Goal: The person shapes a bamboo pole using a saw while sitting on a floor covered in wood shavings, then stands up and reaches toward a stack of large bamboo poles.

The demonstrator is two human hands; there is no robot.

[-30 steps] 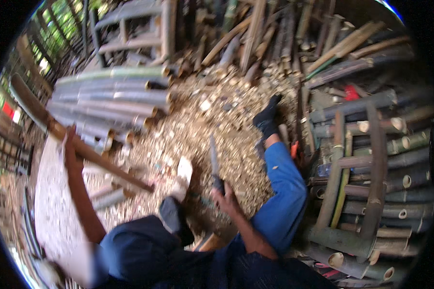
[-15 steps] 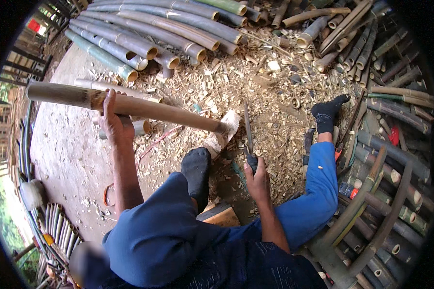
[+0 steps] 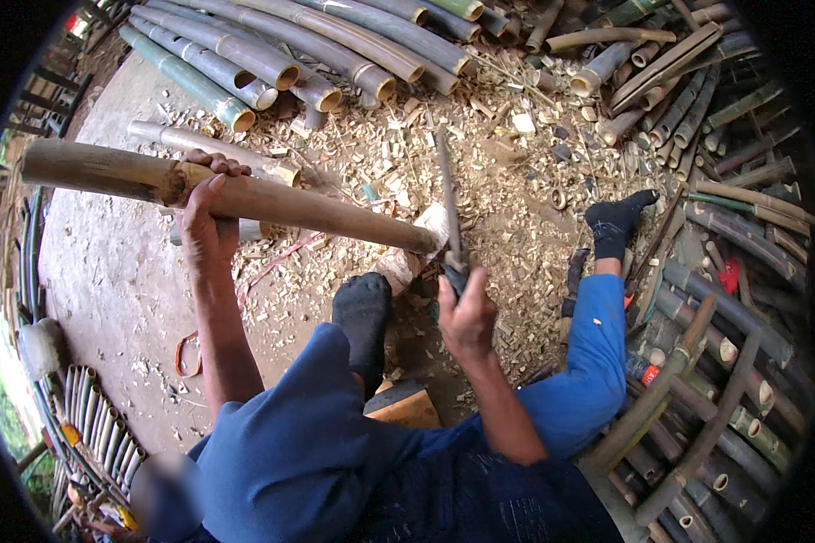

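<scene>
Fingers (image 3: 218, 164) hold bamboo (image 3: 308, 213) and, seemingly, knife (image 3: 449, 197).

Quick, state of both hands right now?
Left hand: closed around a bamboo pole.
Right hand: closed, holding a long-bladed knife, blade pointing away from the body.

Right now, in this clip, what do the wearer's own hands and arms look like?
The left hand and right hand are ungloved, with no watch or band showing. The left forearm and right forearm are bare. A dark top borders the right forearm; its sleeve edge is unclear.
</scene>
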